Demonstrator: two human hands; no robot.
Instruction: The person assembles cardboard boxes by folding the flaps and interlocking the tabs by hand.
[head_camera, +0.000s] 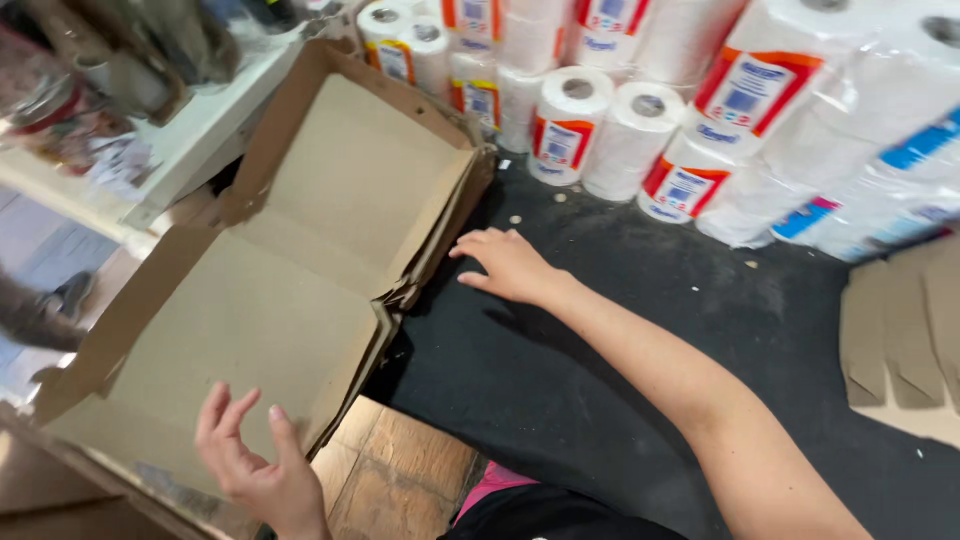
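Observation:
A stack of flat brown cardboard box blanks (300, 260), unfolded, lies across the left half of the view. My left hand (255, 460) hovers over the near end of the top blank, fingers spread, holding nothing. My right hand (505, 262) reaches across the black mat (620, 330) and rests open, fingertips close to the stack's right edge near its fold.
Many wrapped white paper rolls (600, 130) are piled along the back and right. More folded cardboard pieces (900, 330) lie at the right edge. A white shelf (190, 140) with blurred items stands at upper left. Wooden floor (400, 470) shows below.

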